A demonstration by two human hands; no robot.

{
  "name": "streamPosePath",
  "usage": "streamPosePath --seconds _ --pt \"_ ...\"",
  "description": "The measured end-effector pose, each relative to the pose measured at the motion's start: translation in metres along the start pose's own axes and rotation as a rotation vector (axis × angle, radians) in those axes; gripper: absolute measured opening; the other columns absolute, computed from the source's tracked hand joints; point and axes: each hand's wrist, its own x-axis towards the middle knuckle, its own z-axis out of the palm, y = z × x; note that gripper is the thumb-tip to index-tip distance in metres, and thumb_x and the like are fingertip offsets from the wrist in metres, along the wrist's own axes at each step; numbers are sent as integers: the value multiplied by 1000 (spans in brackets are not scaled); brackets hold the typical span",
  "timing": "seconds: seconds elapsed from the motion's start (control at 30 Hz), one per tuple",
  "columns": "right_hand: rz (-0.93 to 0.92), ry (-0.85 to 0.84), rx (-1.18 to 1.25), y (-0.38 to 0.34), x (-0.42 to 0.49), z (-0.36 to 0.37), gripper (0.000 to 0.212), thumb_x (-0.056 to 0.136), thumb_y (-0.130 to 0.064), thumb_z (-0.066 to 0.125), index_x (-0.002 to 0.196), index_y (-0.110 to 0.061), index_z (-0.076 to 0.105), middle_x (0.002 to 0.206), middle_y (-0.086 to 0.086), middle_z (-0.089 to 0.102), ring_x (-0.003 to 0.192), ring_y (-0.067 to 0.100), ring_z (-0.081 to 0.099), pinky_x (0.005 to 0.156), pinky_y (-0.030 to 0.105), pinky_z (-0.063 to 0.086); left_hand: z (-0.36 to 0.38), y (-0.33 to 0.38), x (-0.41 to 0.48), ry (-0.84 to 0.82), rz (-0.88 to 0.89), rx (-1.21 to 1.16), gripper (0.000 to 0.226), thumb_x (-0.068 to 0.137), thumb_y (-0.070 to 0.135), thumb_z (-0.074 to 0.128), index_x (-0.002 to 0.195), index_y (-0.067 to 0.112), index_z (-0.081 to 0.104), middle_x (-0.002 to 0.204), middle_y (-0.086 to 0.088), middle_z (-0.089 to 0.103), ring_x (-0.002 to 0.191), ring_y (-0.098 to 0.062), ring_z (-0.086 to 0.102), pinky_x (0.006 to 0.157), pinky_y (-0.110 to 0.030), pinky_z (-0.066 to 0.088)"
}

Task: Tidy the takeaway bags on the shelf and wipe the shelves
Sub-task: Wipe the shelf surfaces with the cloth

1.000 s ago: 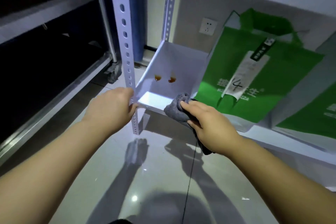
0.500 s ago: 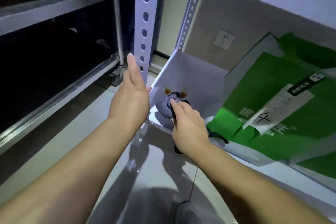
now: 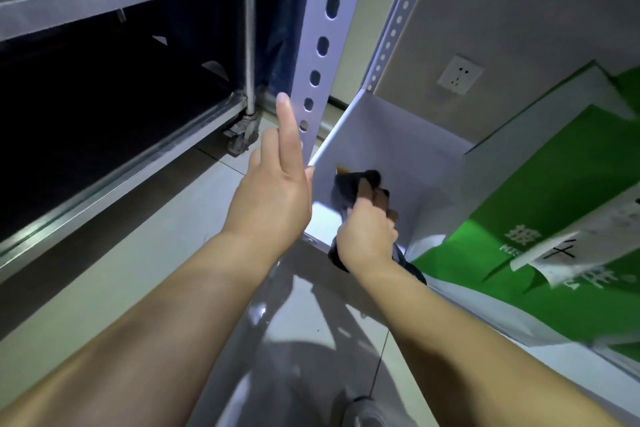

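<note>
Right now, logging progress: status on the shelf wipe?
Right hand presses grey cloth on brown stain. Left hand open by upright post. Green bag crowds shelf.

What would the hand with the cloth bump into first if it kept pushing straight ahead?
The right hand pushes the grey cloth along the shelf toward the back. It would probably meet the orange-brown stain first, then the wall behind, though depth is hard to judge.

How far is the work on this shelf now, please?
Done: nothing can be confirmed as finished. In hand: the right hand presses a grey cloth on the orange stain on the white shelf; the left hand is open beside the upright post. Left: the green bag lies slumped.
</note>
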Motion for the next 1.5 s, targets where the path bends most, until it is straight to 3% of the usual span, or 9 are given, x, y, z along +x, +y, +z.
streamPosePath --seconds 0.23,0.43,0.73,0.83,0.97,1.1,1.3,1.37,1.5 --pt "359 98 96 -4 45 -5 73 90 -19 52 148 -17 7 150 16 16 128 39 28 102 46 30 -1 -2 0 -12 19 -6 76 90 12 54 141 -11 3 119 -28 48 88 -37 56 69 -39 53" --pt "249 89 63 -9 75 -5 65 94 -20 43 149 -16 7 154 15 12 134 42 22 105 48 25 -1 -3 1 11 57 -34 80 91 14 54 140 1 -7 123 -25 46 93 -36 55 73 -38 51" --pt "-492 -120 -4 -15 45 3 46 91 -11 41 133 -30 39 122 6 49 91 36 54 78 45 48 0 -10 -2 45 64 -172 91 92 19 55 133 36 -24 126 -6 42 99 -23 52 69 -30 35" --pt "-665 -108 46 12 14 1 50 91 -13 44 137 -30 38 129 2 51 100 33 52 84 41 46 -1 -12 -2 33 66 -191 88 92 20 53 134 37 -23 126 -5 42 98 -25 51 69 -29 34" --pt "-366 -98 -108 19 56 -5 61 90 -12 48 146 -25 26 152 6 26 125 33 41 100 38 36 -2 -13 -2 29 58 -217 87 93 24 51 132 41 -25 124 -2 42 93 -21 51 69 -28 34" --pt "-79 31 -106 -11 86 -4 56 95 -17 39 147 -23 21 144 10 33 117 39 44 90 43 39 1 -12 -3 52 58 -209 85 93 24 52 133 38 -22 122 -4 45 91 -21 53 69 -25 36" --pt "-592 -200 83 -28 31 7 25 86 -16 40 101 -35 46 109 9 54 86 37 57 74 45 49 2 -12 -2 56 45 -254 88 92 20 54 130 43 -21 117 -3 45 92 -24 51 69 -31 38" --pt "-604 -173 26 -10 37 6 38 87 -14 43 119 -35 44 124 7 48 97 36 54 80 45 48 1 -12 -2 45 51 -239 87 92 20 55 132 41 -21 116 -4 45 90 -25 51 68 -30 37" --pt "-93 -22 -67 3 80 -3 56 95 -18 38 147 -29 21 149 7 28 122 38 41 96 45 39 -1 -13 -1 43 62 -215 84 92 24 54 136 32 -17 119 -8 47 86 -25 53 67 -28 36"
